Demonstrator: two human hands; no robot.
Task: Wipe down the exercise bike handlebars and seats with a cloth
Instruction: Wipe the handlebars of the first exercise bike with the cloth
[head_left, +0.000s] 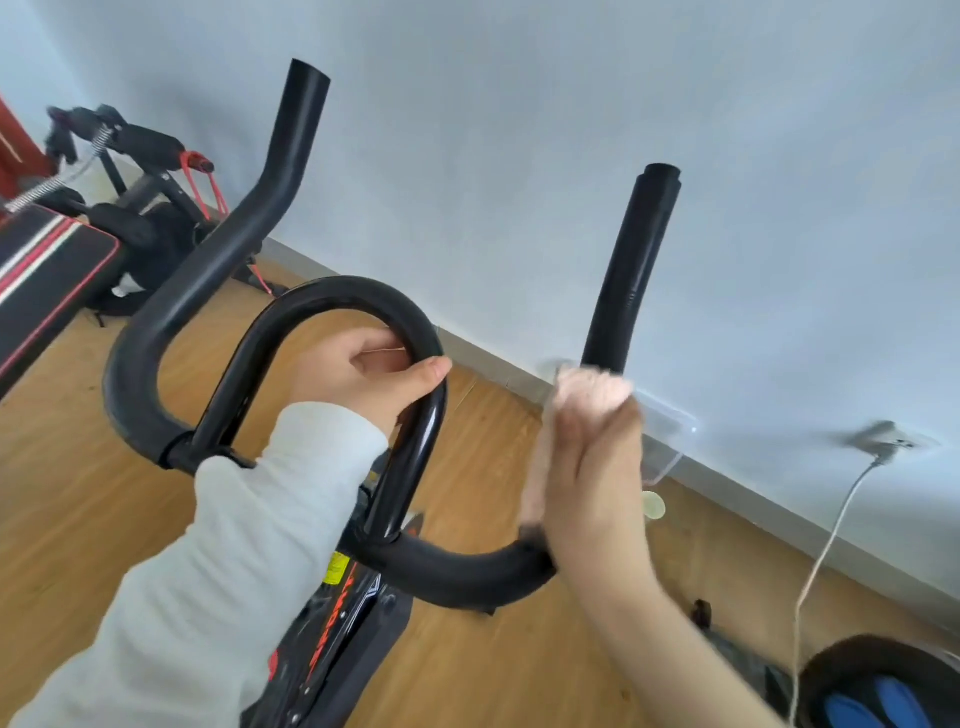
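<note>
L hand (374, 375) is clamped on the glossy centre loop (332, 296) of the handlebars (457, 571), thumb over the top of the bar, steadying the bike. R hand (587, 467) is closed round the right upright bar (631, 270) w/ the cloth (592, 387), a pale pinkish wad, bunched at the top of the fist and pressed to the foam. R hand and cloth are motion-blurred, so prob. mid-stroke on that bar. No seat in view; left upright bar (291, 156) has nothing on it.

Risks, as a guess:
- Cloth is bunched, not wrapped, so it may only touch one side of the tube & leave the back unwiped.
- Wad sits at the fist's edge; a fast stroke up could let it slip out & drop to the floor (78, 493).
- White cable (831, 545) hangs near the R elbow, from the wall socket (883, 441); a wide swing could snag it.
- Foam may drag on the cloth, jerking the bike if the L grip loosens.
</note>
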